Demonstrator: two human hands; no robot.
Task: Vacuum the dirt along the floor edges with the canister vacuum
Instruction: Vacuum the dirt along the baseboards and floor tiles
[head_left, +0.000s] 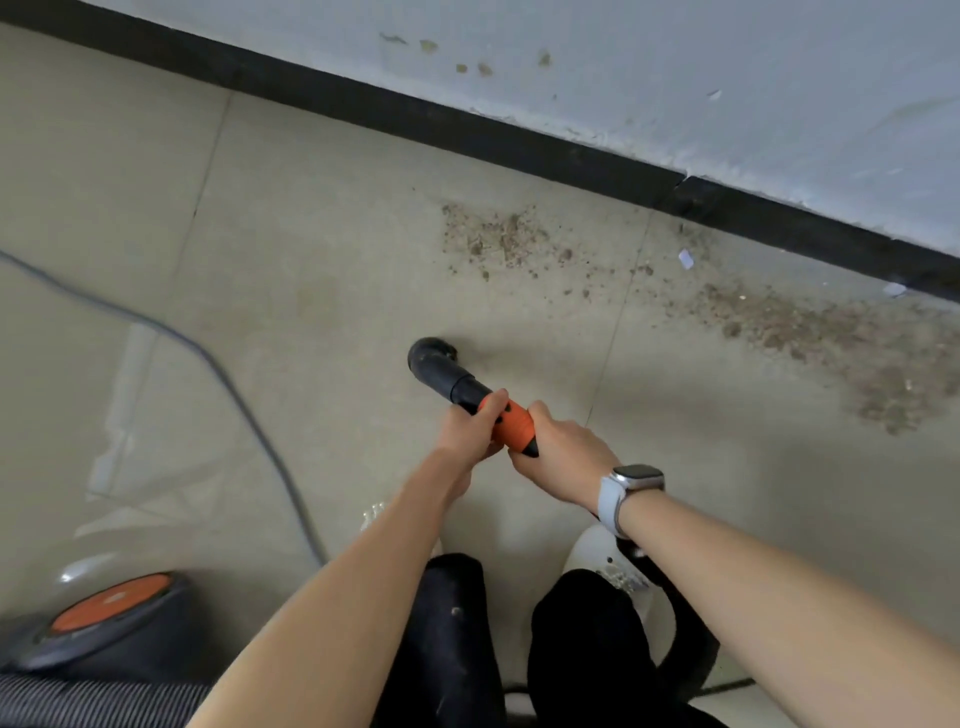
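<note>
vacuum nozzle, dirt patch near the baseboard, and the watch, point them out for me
vacuum nozzle (435, 358), head view, on the black curved end.
dirt patch (501, 239), head view, on the dense middle of the near patch.
watch (638, 478), head view, on the face, right wrist.

Canister vacuum (98, 623) cut off at lower left edge; its hose (685, 654) disappears behind the legs (582, 649).

Both hands grip the wand (488, 410) side by side, left hand (470, 431) ahead of right hand (563, 457). Its nozzle (431, 356) points at the floor (311, 249). Dirt (753, 306) lies beyond, right, along the baseboard (467, 132). The canister (104, 618) sits behind, left, cord (244, 405) trailing past it.
</note>
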